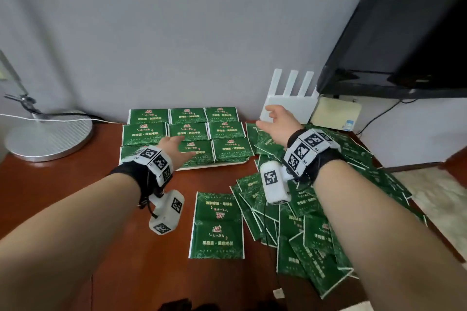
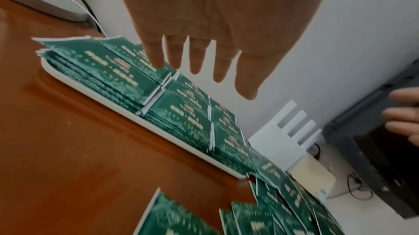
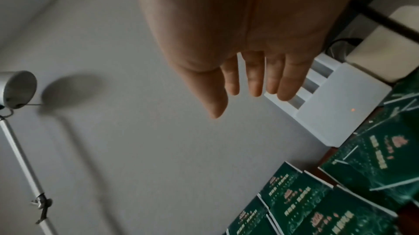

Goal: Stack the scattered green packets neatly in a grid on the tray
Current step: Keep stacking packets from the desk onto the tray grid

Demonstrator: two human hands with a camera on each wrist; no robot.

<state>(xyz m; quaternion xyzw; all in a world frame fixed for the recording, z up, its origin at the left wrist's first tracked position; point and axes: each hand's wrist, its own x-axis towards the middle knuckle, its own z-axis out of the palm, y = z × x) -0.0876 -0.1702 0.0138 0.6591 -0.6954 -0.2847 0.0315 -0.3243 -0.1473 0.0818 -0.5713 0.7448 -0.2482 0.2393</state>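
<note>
Both hands are empty right now. Left hand (image 1: 177,145) hovers flat, fingers straight and spread, over the front-middle stack on the tray (image 1: 214,165); the left wrist view shows nothing in it. Right hand (image 1: 278,125) is up in the air, fingers loose and apart, over the gap between the tray and the router (image 1: 290,106), also carrying nothing.

Progress: approx. halfway or a bit more, I'd guess. The tray, at the back of the table (image 1: 75,197) vs. the wall, already carries a 3x3 grid of packets (image 1: 188,131), each spot several layers deep judging by the stacked edges in the left wrist view. Rows look square enough, edges mostly lined up.

Still to go: a big loose pile (image 1: 316,235) sprawls down the right side of the table, overlapping every which way, some touching the tray's right edge. Two more packets (image 1: 217,225) lie flat end to end in the middle of the table, apart from the pile. Can't count the pile, too much overlap, but it's plenty, so lots of trips left.

Also around: lamp base (image 1: 49,134) back left, TV (image 1: 404,33) on the right.
</note>
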